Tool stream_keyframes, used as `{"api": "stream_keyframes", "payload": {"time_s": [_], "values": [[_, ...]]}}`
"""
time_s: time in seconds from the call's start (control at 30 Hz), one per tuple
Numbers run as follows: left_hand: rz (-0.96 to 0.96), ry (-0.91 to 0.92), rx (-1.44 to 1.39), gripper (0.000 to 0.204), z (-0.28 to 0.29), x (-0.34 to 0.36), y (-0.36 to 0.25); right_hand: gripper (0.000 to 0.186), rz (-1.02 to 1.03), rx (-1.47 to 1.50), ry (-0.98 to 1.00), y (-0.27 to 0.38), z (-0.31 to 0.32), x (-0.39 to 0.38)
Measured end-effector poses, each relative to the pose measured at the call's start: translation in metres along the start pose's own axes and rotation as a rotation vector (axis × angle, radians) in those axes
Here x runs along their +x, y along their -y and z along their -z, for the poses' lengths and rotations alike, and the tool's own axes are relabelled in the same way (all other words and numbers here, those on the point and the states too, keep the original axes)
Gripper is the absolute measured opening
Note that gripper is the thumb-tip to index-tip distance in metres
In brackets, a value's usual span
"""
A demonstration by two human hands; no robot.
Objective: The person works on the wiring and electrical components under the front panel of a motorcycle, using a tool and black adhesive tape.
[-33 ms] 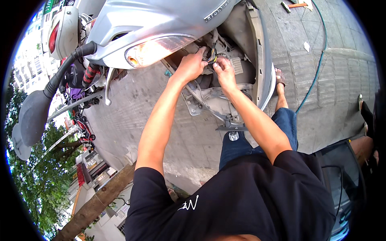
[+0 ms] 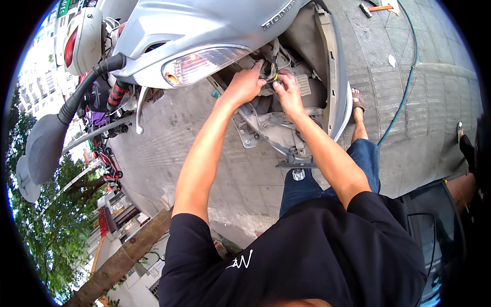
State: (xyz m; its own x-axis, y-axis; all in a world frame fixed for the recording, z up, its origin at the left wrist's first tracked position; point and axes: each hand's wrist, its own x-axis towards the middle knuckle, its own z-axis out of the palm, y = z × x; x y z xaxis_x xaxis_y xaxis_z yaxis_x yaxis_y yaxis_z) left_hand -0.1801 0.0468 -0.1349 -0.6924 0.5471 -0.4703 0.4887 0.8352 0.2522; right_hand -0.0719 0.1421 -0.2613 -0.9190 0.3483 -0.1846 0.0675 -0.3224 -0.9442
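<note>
A silver scooter (image 2: 215, 25) fills the upper part of the view, its inner bay (image 2: 286, 46) laid bare below the body panel. Inside that opening, both my hands meet at a bundle of dark and yellow wires (image 2: 275, 71). My left hand (image 2: 246, 85) is closed on the wires, its index finger pointing up along them. From the right side, my right hand (image 2: 288, 91) pinches the same bundle between thumb and fingers. What sits between the fingertips is too small to make out. Just left of the wires is the clear lamp lens (image 2: 199, 66), with a small orange spot at its lower end.
The scooter's mirror (image 2: 48, 146) and brake lever (image 2: 140, 112) stick out at left. A grey side panel edge (image 2: 335, 77) borders the opening on the right. Across the pavement run a teal hose (image 2: 404, 97) and a hammer (image 2: 376, 8). Another person's foot (image 2: 459, 130) shows at far right.
The lamp lens glowed orange in the earlier frame and now looks pale, apart from the small orange spot. My hands keep their hold on the wires; the view has shifted slightly.
</note>
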Motion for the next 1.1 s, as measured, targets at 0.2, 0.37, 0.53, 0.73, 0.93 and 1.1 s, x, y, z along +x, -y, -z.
{"api": "stream_keyframes", "payload": {"time_s": [0.2,0.37,0.53,0.73,0.93,1.1], "values": [[0.002,0.093,0.049,0.062,0.004,0.004,0.001,0.018,0.039,0.069,0.094,-0.006,0.005,-0.001],[0.020,0.140,0.070,0.048,0.003,0.006,-0.004,0.019,0.033,0.079,0.062,0.001,0.000,-0.004],[0.046,0.090,0.054,0.030,-0.001,0.005,-0.007,0.018,0.045,0.132,0.050,0.000,-0.001,-0.007],[0.013,-0.091,0.010,0.022,-0.015,-0.001,-0.009,0.018,0.058,0.032,0.053,-0.001,0.005,-0.016],[-0.005,-0.196,-0.030,0.020,-0.023,-0.004,-0.007,0.018,-0.066,-0.111,0.159,0.012,0.022,-0.023],[-0.022,-0.279,-0.031,0.019,-0.029,-0.005,-0.009,0.021,-0.118,-0.016,0.177,0.029,0.031,-0.030]]}}
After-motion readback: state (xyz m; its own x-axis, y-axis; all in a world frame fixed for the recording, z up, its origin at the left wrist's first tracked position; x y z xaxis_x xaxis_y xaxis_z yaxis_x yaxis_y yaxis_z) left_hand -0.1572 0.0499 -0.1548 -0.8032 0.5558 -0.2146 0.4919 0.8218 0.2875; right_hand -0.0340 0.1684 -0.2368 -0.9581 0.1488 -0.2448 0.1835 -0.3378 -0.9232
